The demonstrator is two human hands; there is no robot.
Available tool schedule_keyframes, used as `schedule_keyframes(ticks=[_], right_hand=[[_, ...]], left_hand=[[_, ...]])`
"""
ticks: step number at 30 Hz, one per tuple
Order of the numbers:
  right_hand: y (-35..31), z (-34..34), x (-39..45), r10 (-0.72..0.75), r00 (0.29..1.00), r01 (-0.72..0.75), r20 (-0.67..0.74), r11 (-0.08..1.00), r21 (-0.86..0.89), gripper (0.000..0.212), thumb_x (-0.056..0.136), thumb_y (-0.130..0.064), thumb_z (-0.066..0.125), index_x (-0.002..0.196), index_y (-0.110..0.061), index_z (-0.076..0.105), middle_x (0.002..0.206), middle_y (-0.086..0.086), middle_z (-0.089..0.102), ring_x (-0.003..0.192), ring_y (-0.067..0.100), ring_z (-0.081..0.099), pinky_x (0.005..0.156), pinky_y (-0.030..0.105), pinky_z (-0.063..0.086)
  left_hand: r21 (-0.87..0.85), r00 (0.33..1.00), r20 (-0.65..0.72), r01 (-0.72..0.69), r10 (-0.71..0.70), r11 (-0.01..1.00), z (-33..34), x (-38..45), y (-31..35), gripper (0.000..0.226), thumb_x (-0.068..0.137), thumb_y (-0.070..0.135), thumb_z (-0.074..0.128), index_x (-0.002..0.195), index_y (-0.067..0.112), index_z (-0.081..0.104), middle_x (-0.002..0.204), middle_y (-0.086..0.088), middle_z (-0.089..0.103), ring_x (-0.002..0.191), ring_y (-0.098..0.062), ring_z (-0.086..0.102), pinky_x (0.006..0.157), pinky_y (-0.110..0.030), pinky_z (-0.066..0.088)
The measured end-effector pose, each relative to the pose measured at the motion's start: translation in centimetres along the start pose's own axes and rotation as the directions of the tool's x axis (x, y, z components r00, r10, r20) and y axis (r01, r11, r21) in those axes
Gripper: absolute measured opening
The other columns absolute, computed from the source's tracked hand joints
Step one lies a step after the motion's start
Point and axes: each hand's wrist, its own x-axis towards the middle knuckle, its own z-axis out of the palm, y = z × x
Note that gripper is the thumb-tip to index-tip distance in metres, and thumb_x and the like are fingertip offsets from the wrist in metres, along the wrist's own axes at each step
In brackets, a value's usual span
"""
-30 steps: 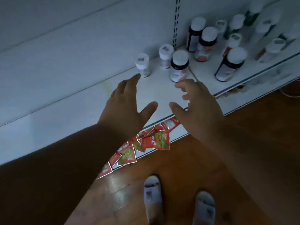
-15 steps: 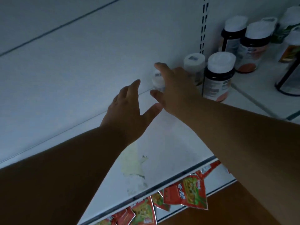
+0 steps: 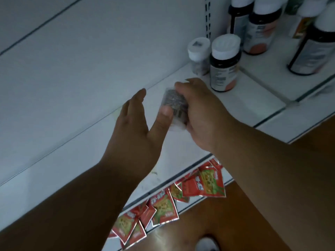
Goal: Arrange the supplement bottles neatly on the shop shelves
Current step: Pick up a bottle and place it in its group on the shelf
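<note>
Half a second ago the right hand (image 3: 201,115) was reaching to the back of the shelf with its fingers at a small white-capped bottle; since then it has drawn back toward the shelf's middle with that small bottle (image 3: 175,105) clenched in it, and the spot by the back panel where the bottle stood is bare. The bottle lies tilted in the grasp – its printed label faces up and to the left of the palm, its pale lower end shows just below the fingers, and its cap is blurred, hidden behind the fingertips. The left hand (image 3: 137,129) sits just left of the right, fingers stretched flat and apart, grasping nothing; its thumb (image 3: 164,116) reaches across and seems to touch the bottle's lower side, though blur makes contact hard to judge. Beyond the right hand's fingertips, near the back panel, stand a small clear bottle with a white cap (image 3: 198,55) and, just beside it on its right, a dark bottle with a white cap (image 3: 224,64). More dark bottles (image 3: 261,28) crowd farther right of them. Both hands hover over the white shelf (image 3: 72,160) – below the wrists, red snack packets (image 3: 203,183) hang along the edge of a lower level
</note>
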Motion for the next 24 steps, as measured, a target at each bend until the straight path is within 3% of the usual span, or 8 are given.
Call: schedule_keyframes(ticks=[2,4,7,9,13,17,21,24], right_hand=[[-0.6,-1.4,-2.6,0.051,0.998,-0.053,0.022,0.99,0.133,0.027,0.1,-0.033,0.05,0.123,-0.021,0.055,0.11,0.009,0.064,0.098,0.022,0.068,0.087,0.04,0.058],[-1.3,-2.7,-5.9,0.05,0.999,-0.052,0.015,0.988,0.144,0.027,0.1,-0.033,0.048,0.122,-0.02,0.058,0.107,0.009,0.066,0.093,0.02,0.07,0.083,0.039,0.06],[-3.8,-5.0,-11.3,0.079,0.997,-0.069,-0.028,0.966,0.249,0.036,0.091,-0.034,0.047,0.121,-0.023,0.062,0.114,0.015,0.067,0.102,0.029,0.068,0.087,0.049,0.058],[-6.4,-6.8,-15.1,0.104,0.992,-0.072,-0.077,0.936,0.344,0.038,0.089,-0.028,0.045,0.123,-0.02,0.061,0.12,0.021,0.064,0.104,0.03,0.065,0.081,0.047,0.058],[-14.5,-10.1,-22.3,0.185,0.977,-0.129,-0.11,0.913,0.386,0.026,0.096,-0.022,0.051,0.117,-0.016,0.064,0.106,0.012,0.066,0.097,0.026,0.066,0.075,0.046,0.059],[-25.2,-12.3,-29.4,0.133,0.988,-0.106,-0.078,0.952,0.286,0.058,0.08,-0.02,0.069,0.132,0.0,0.052,0.114,0.023,0.063,0.098,0.036,0.066,0.078,0.047,0.056],[-32.2,-15.5,-37.0,0.133,0.986,-0.097,-0.102,0.949,0.301,0.063,0.077,-0.024,0.073,0.13,0.005,0.053,0.117,0.03,0.06,0.099,0.037,0.063,0.085,0.051,0.056],[-37.3,-17.7,-39.5,0.088,0.978,-0.019,-0.19,0.941,0.338,0.061,0.079,-0.034,0.076,0.128,-0.003,0.057,0.114,0.023,0.064,0.101,0.032,0.065,0.087,0.051,0.057]], left_hand=[[-0.05,0.999,0.039,-0.009,0.011,0.999,-0.5,-2.3,1.9,0.085,0.077,0.084,0.016,0.151,0.043,0.014,0.159,0.018,0.019,0.133,0.003,0.026,0.097,-0.023,0.025],[-0.085,0.993,0.107,-0.041,0.05,0.996,-1.1,-4.6,4.1,0.085,0.076,0.085,0.016,0.15,0.045,0.013,0.158,0.021,0.019,0.129,0.009,0.023,0.097,-0.02,0.025],[-0.094,0.971,0.213,-0.086,0.105,0.992,-2.1,-7.2,8.5,0.089,0.074,0.085,0.015,0.151,0.04,0.014,0.157,0.02,0.021,0.125,0.014,0.023,0.092,-0.01,0.022],[-0.102,0.956,0.264,-0.104,0.127,0.989,-3.2,-9.1,12.2,0.093,0.075,0.086,0.014,0.153,0.034,0.016,0.157,0.014,0.024,0.129,0.01,0.025,0.095,-0.012,0.026],[-0.087,0.936,0.323,-0.115,0.137,0.99,-6.7,-11.9,20.5,0.103,0.075,0.089,0.011,0.154,0.024,0.017,0.158,0.005,0.026,0.141,-0.008,0.027,0.111,-0.035,0.03],[-0.167,0.933,0.288,-0.17,0.213,0.971,-11.0,-14.2,30.8,0.095,0.077,0.088,0.019,0.153,0.031,0.018,0.153,0.022,0.025,0.138,0.001,0.024,0.105,-0.019,0.024],[-0.225,0.891,0.336,-0.238,0.305,0.945,-13.6,-18.3,39.9,0.096,0.076,0.087,0.022,0.153,0.03,0.018,0.156,0.008,0.028,0.14,-0.008,0.028,0.105,-0.028,0.026],[-0.248,0.862,0.326,-0.318,0.388,0.915,-14.7,-17.6,45.0,0.095,0.074,0.089,0.025,0.152,0.036,0.013,0.156,0.012,0.025,0.138,-0.005,0.028,0.101,-0.029,0.029]])
